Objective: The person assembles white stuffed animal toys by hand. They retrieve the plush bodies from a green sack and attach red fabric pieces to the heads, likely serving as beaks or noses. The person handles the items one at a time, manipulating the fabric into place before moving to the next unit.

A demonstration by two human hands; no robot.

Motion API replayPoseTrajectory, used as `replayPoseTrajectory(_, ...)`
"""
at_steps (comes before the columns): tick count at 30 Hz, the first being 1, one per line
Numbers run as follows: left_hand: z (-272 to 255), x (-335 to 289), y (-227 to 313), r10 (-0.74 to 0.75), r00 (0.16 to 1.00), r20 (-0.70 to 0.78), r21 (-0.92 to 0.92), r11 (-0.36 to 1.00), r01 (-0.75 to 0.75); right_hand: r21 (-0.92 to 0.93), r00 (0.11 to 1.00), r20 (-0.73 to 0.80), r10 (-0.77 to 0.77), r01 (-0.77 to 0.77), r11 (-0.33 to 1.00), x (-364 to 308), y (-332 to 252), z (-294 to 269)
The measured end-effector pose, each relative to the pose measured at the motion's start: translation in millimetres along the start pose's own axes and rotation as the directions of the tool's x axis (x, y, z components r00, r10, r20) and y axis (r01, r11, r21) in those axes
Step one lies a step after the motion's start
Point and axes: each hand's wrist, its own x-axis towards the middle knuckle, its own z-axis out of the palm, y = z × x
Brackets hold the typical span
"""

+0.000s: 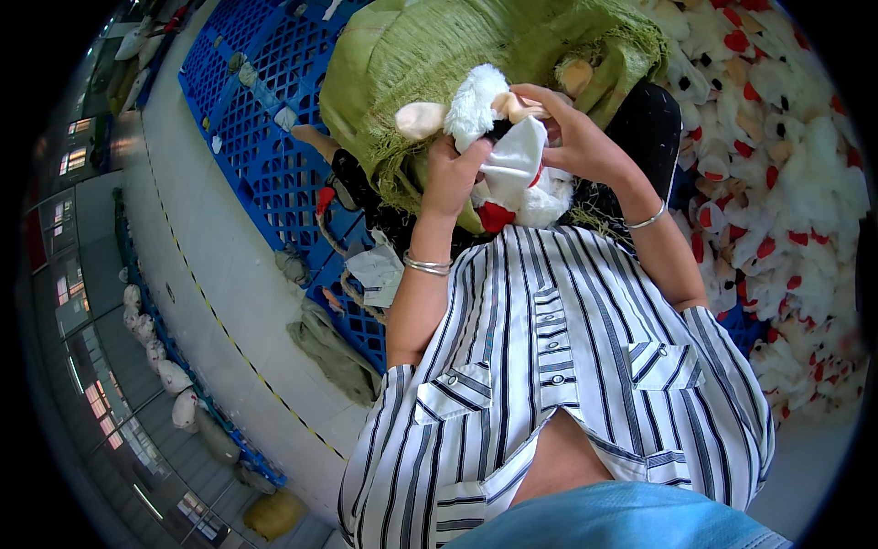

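Observation:
A white fluffy plush toy point(477, 105), limp and partly turned about, is between my hands over my lap. It has beige-pink parts, a smooth white cloth piece and a red patch. My left hand point(453, 174) pinches the smooth white cloth on its left side, thumb on top. My right hand point(578, 137) grips the toy from the right, fingers bent round its upper part near a beige-pink piece. Part of the right fingers is hidden behind the cloth. Beneath the toy lies a green woven sack point(412, 64) with frayed edges.
A large heap of white and red plush pieces point(759, 183) lies on the right. Blue plastic pallets point(265, 165) are at left, with a rope point(334, 233), scraps and an olive cloth point(331, 352) near them. Several filled sacks point(174, 377) line the far left.

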Motion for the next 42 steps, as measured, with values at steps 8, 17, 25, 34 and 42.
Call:
replayPoseTrajectory(8,5,-49,46,0.317,0.884,0.344,0.099,0.924,-0.370,0.190,0.943,0.123,-0.311,0.285,0.940,-26,-82,-20)
replayPoseTrajectory(17,33,-55,65,0.458,0.864,0.207,-0.457,0.827,-0.329,0.302,0.899,0.110,-0.424,0.376,0.876,-43,-117,-8)
replayPoseTrajectory(25,-34,-62,84,0.597,0.783,-0.172,-0.154,0.769,-0.620,-0.051,0.907,-0.004,-0.422,0.421,0.906,-39,-99,-40)
replayPoseTrajectory(34,-48,-69,93,0.594,0.682,-0.427,-0.087,0.724,-0.685,-0.219,0.779,-0.234,-0.581,0.540,0.812,-40,-97,-62)
replayPoseTrajectory(42,-66,-79,87,0.683,0.723,-0.100,0.039,0.729,-0.684,-0.034,0.604,-0.557,-0.570,0.669,0.742,-31,-76,-70)
